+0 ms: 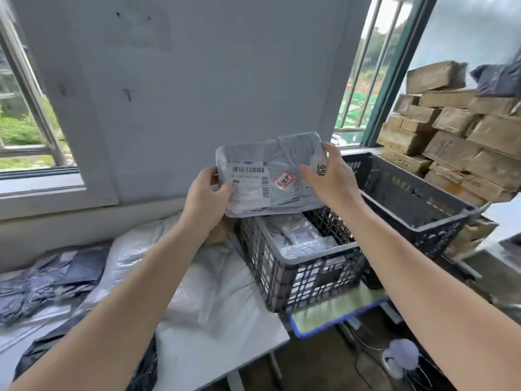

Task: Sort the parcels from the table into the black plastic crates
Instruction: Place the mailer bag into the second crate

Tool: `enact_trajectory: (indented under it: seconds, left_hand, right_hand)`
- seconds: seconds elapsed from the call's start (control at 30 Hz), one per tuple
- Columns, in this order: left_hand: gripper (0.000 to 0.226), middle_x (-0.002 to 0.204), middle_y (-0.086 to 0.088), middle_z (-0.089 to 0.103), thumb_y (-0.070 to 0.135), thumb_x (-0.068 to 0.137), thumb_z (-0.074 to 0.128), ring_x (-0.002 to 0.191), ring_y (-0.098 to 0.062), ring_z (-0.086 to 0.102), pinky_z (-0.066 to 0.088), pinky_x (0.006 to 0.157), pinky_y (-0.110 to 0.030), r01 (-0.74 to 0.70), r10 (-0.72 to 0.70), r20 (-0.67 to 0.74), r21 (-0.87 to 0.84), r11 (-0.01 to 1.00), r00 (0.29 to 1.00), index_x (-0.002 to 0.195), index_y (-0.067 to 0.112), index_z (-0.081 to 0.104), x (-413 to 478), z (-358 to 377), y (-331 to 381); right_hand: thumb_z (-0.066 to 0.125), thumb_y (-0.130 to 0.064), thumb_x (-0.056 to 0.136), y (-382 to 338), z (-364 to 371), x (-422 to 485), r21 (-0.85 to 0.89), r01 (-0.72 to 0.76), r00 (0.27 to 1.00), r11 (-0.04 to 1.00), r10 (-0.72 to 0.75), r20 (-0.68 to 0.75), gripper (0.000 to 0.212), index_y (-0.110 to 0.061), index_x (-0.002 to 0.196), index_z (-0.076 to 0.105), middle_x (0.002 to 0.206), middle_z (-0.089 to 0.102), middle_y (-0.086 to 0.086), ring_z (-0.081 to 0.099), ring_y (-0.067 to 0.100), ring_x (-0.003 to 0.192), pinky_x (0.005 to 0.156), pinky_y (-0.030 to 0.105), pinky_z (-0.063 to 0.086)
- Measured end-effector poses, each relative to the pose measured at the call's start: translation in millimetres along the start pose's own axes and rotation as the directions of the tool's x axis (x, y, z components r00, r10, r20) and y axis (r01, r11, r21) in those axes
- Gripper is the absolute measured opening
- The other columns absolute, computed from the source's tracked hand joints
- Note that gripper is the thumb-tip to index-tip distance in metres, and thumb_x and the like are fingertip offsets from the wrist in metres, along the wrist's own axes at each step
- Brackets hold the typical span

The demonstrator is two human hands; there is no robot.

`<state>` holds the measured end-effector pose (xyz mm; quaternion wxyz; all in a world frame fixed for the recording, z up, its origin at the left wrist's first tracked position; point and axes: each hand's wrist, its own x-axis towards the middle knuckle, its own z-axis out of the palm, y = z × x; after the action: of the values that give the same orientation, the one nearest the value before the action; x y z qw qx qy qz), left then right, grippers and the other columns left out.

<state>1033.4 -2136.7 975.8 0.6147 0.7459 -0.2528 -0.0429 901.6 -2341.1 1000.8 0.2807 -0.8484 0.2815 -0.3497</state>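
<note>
- The grey parcel (270, 176) is up in the air, in front of the wall. It is just above the back of the near crate (298, 275), and its label faces the person.
- The left hand (207, 193) holds the parcel's left edge. The thumb lies on the front and the other fingers are curled behind, so it pinches the edge.
- The right hand (329, 179) holds the right edge the same way. The thumb is on the front and the fingers wrap round the side, with one finger up near the top corner.
- Both arms reach out forward, with the hands near the same height.
- The near crate already has some silver parcels (301, 241) in it, so part of the job looks done.
- The far crate (417, 198) sits behind it to the right. What lies inside is hard to see.
- Lots is left to do. White bags (169, 266) and dark bags (48, 280) are piled on the table (220, 342).
- The held parcel is not yet in a crate. The person seems to be reading the label to pick one.
</note>
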Motion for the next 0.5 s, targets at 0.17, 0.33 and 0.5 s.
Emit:
enact_trajectory:
  seconds: [0.17,0.33,0.5]
  left_hand:
    - [0.016,0.095,0.018,0.063,0.021,0.097,0.058,0.086,0.003,0.060,0.042,0.060,-0.006,-0.066,0.066,0.086,0.004,0.998,0.994,0.112,0.026,0.056,7,84,27]
    - [0.020,0.093,0.022,0.058,0.017,0.097,0.058,0.081,0.008,0.057,0.040,0.056,0.001,-0.117,0.117,0.122,-0.008,0.993,0.986,0.112,0.026,0.050,21,201,52]
    - [0.045,0.101,0.018,0.057,0.012,0.097,0.057,0.094,-0.001,0.060,0.046,0.060,-0.005,-0.094,0.093,0.173,-0.002,0.996,0.981,0.139,0.017,0.042,31,331,75]
  right_hand:
    - [0.067,-0.038,0.091,61,-58,22,0.001,-0.002,0.997,1.000,0.002,-0.071,0.062,-0.024,0.144,0.038,0.100,0.050,-0.017,0.048,0.000,0.080,0.072,0.021,0.037]
    - [0.067,-0.039,0.091,147,-123,64,-0.001,-0.034,0.996,0.999,0.034,-0.086,0.063,-0.022,0.144,0.037,0.108,0.054,-0.009,0.055,0.015,0.095,0.080,0.032,0.043]
    - [0.069,-0.041,0.090,247,-189,110,0.034,-0.050,0.996,0.998,0.052,-0.071,0.068,-0.021,0.145,0.036,0.118,0.060,-0.001,0.059,0.021,0.105,0.085,0.036,0.049]
